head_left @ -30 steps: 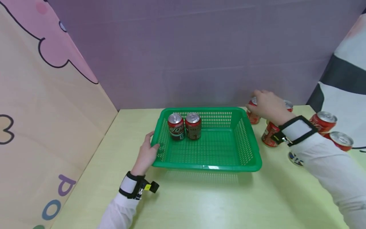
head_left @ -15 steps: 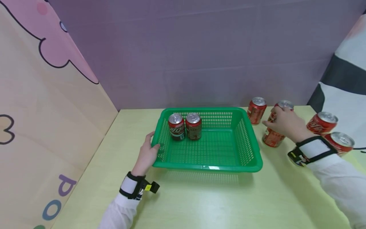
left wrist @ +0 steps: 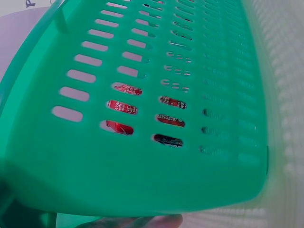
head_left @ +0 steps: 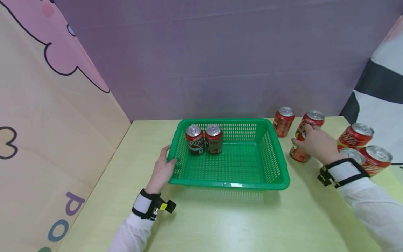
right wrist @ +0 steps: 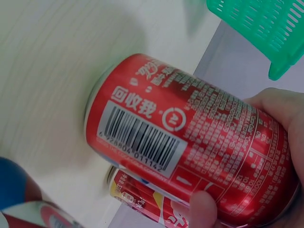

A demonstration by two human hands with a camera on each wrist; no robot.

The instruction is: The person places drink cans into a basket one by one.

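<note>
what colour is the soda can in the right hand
The soda can is red with pale print, seen best in the right wrist view.

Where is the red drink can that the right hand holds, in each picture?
Head: the red drink can is right of centre, partly covered by the right hand.
Left wrist: I can't make it out.
Right wrist: large, from the centre to the lower right.
Shared landmark: the green basket, in all three views.
</note>
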